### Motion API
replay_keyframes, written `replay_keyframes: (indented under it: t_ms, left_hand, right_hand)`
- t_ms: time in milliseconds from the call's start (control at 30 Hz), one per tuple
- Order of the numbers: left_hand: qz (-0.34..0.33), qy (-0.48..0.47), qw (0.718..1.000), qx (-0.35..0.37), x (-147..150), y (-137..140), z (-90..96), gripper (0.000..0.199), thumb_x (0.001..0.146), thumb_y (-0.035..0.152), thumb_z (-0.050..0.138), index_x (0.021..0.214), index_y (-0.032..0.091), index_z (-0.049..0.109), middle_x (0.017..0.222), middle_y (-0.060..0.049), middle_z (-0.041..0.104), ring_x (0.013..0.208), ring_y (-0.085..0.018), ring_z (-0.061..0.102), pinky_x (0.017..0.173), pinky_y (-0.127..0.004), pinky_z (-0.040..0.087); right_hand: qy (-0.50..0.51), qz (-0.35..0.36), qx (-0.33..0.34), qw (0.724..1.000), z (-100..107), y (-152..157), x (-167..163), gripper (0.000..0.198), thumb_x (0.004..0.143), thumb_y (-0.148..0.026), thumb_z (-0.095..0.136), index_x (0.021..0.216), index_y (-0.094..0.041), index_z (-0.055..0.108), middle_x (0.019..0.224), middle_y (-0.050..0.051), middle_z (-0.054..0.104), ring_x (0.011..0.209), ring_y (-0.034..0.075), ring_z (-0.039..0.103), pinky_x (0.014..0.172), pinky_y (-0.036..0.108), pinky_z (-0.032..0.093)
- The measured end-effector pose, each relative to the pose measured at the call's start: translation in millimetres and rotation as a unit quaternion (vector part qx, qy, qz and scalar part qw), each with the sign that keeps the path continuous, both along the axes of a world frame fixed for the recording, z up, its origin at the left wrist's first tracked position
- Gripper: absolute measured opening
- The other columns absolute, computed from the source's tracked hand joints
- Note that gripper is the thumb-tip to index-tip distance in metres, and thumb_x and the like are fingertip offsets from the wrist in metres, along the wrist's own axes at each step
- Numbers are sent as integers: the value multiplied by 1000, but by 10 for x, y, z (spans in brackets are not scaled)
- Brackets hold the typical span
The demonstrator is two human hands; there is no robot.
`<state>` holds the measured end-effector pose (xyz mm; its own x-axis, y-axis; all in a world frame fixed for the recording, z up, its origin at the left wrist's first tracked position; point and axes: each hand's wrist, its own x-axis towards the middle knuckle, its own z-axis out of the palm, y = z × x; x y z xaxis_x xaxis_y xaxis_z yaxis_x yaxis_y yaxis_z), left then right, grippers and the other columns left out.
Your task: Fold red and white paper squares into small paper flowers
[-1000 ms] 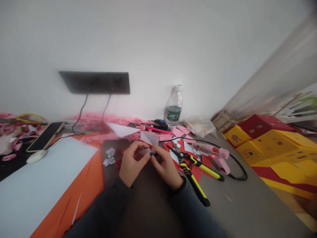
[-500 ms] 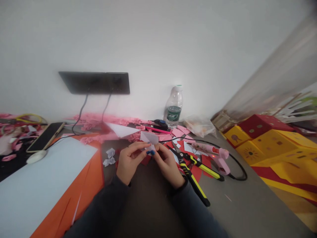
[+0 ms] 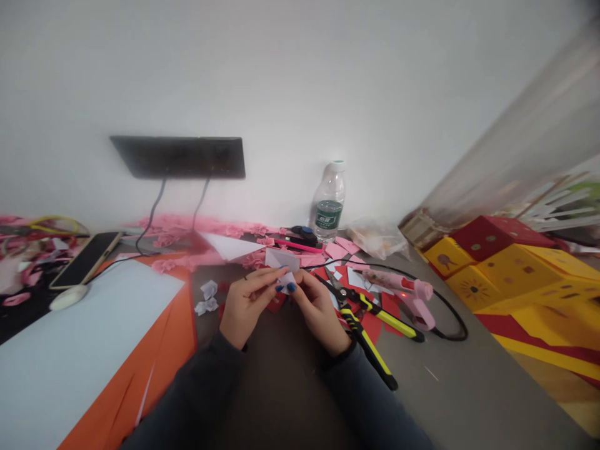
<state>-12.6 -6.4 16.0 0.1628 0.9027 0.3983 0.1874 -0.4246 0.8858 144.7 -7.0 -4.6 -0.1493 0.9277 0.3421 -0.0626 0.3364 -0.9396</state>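
Between my two hands is a small piece of white paper (image 3: 287,282), pinched at the fingertips; its exact folds are too small to make out. My left hand (image 3: 247,301) grips it from the left, thumb and fingers closed. From the right, my right hand (image 3: 319,309) pinches the same piece. A larger white paper piece (image 3: 282,258) lies just behind the fingertips. Small crumpled white paper flowers (image 3: 207,297) rest on the table left of my left hand. Open scissors (image 3: 359,303) with black and yellow handles lie right of my right hand, over red and white scraps.
A pink glue gun (image 3: 412,297) with a black cord lies at right. A water bottle (image 3: 329,203) stands against the wall. White sheets (image 3: 94,337) over orange paper (image 3: 171,337), a phone (image 3: 87,259) and a mouse (image 3: 69,297) are left. Yellow and red boxes (image 3: 525,275) stand far right.
The white paper between my fingertips has turned slightly and shows more of its face. My hands stay in nearly the same place, with small finger shifts.
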Motion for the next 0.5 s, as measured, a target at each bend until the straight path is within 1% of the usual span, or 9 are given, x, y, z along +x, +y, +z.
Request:
replay_keyframes:
  t_ms: [133,300,400,500]
  left_hand:
    - [-8,8,1000,6,1,-2,6,31,89,16,57,114,24,73,118,-6,73,111,-21,66,88,-28,57]
    - [4,-12,1000,-11,49,-13,0,33,84,11,56,112,19,72,116,-7,73,110,-21,67,94,-30,55]
    - [20,-48,998,-39,87,-15,-3,33,81,9,53,108,16,70,110,-8,75,104,-20,69,91,-29,56]
    - [36,-64,996,-52,105,-12,-3,24,80,10,54,97,15,69,97,-6,76,92,-18,71,83,-27,57]
  right_hand:
    - [-2,-4,3,1000,3,-1,5,30,93,-45,53,76,-20,50,69,-3,45,62,13,41,60,25,36]
    - [-41,-26,33,998,2,-14,-13,21,95,-36,51,81,-20,51,73,-1,48,65,14,43,61,26,37]
    - [-86,-37,59,994,3,-27,-32,19,94,-31,51,79,-20,49,73,-1,48,66,15,43,62,27,37]
    - [-106,-47,61,991,9,-35,-41,19,93,-28,51,76,-21,47,71,-2,46,65,15,42,61,27,35]
